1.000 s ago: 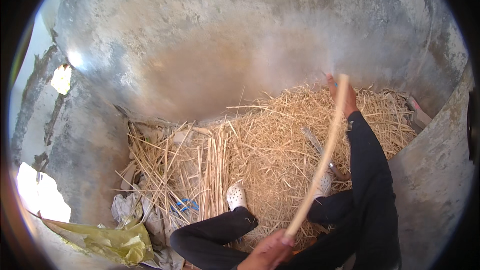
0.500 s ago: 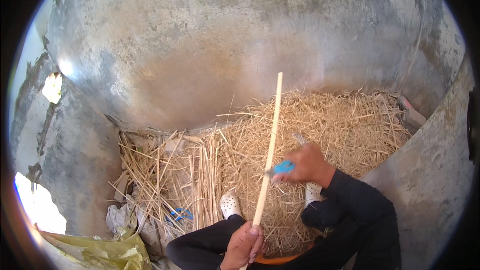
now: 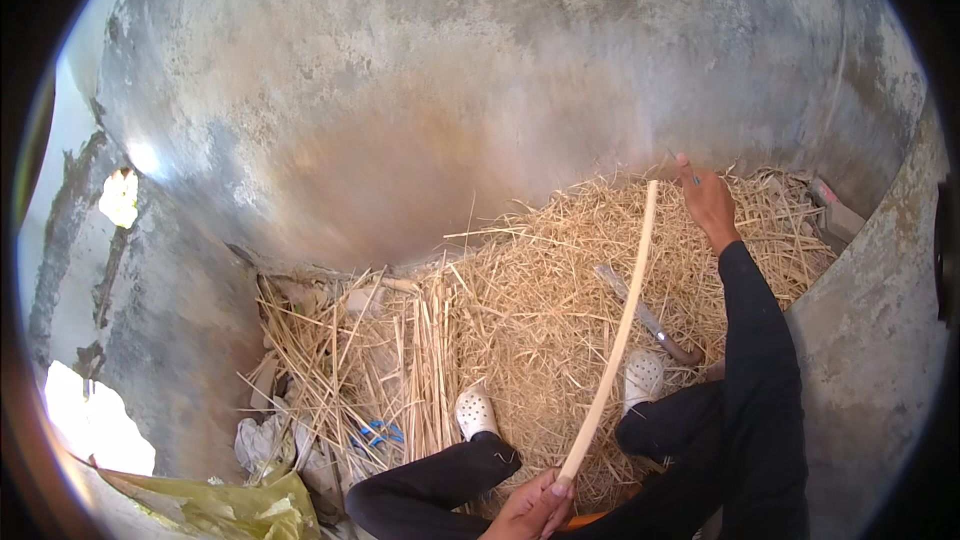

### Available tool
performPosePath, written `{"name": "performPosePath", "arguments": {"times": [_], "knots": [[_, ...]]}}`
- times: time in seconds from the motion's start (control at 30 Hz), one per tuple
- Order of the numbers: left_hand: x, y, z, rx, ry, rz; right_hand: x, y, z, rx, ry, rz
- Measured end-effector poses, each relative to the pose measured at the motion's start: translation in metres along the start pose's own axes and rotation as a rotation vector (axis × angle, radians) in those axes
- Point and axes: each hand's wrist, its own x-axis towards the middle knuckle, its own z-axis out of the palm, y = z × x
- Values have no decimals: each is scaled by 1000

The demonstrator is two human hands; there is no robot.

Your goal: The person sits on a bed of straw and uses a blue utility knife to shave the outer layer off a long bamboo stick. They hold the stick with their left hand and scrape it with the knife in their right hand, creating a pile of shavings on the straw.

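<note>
Clenching the pale cane strip low with your left hand, steady its far end near your right hand, whose grip I cannot tell.

Straw pile heaped against grey concrete wall. Long blade tool lying on the straw. Loose stalks to the left, white rags and yellow-green sheet at lower left.
</note>
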Motion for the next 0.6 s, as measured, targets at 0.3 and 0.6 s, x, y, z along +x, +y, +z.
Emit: {"name": "performPosePath", "arguments": {"times": [0.3,0.6], "knots": [[35,28,-35,58,108,200,-124,-99,4,177,-548,-579],[26,32,-14,157,85,327,-133,-104,6,103,-465,-575]]}}
